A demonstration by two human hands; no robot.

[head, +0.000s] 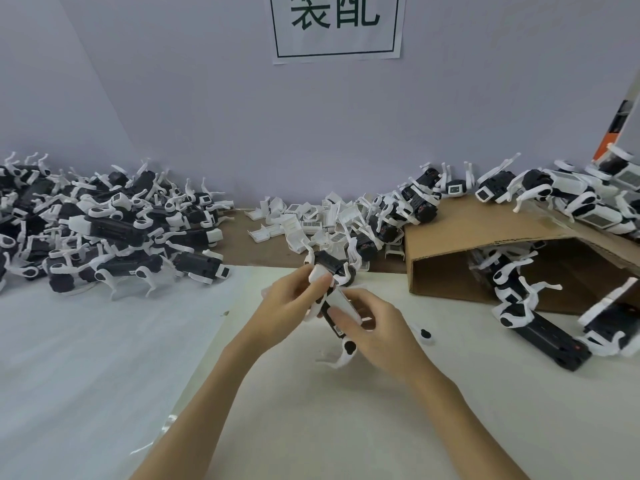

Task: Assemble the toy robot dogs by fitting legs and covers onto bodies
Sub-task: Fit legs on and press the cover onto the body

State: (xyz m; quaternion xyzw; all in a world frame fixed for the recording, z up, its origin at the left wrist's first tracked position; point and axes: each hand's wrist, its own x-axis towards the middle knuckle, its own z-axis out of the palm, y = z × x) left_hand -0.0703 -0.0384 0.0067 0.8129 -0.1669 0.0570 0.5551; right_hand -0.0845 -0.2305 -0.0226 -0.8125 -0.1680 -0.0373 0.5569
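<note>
**Cover going onto one dog, many more to do**

Both hands hold a single toy dog [332,292] above the pale surface [346,427]. The left hand [294,301] grasps its far end, fingers curled round the white head part. The right hand [367,327] pinches the near end, thumb pressing on a white cover [341,301] that lies along the black body. Neither grip is released. White legs stick out from the body at both ends, so the legs seem fitted and the cover looks like the step in hand; whether it has snapped home I cannot tell.

Just right of the right hand lies one loose white leg [423,335]. Beyond the grip sits a heap of loose white covers [304,221]. Far left of it is a large pile of dogs [104,230] with bare black bodies, likely awaiting covers. To the right, a cardboard box [485,244] on its side carries white-covered dogs [571,195] on top and more spilling out.
</note>
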